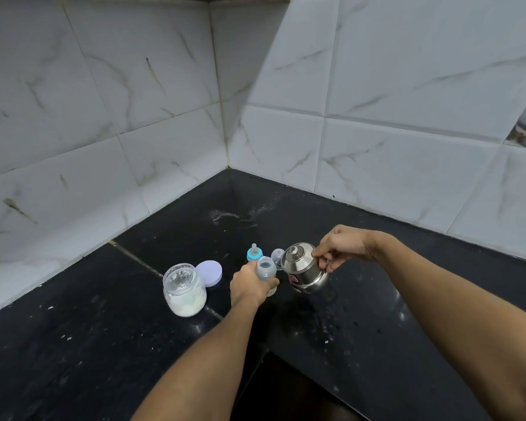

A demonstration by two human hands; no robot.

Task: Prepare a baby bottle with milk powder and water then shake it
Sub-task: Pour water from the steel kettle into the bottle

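My left hand (249, 285) grips the clear baby bottle (267, 269), which is open at the top and stands on the black counter (362, 323). My right hand (340, 247) holds a steel kettle (304, 267) by its handle, lifted and tilted toward the bottle's mouth. The kettle's lid is on. Just behind the bottle stand its blue teat ring (254, 253) and a clear cap (277, 256). To the left sits an open glass jar (184, 288) with white milk powder in it.
The jar's pale lilac lid (209, 273) lies beside the jar. White tiled walls meet in a corner behind the counter. Spilled white powder (225, 215) marks the counter near the corner. The counter's front edge steps inward below my arms.
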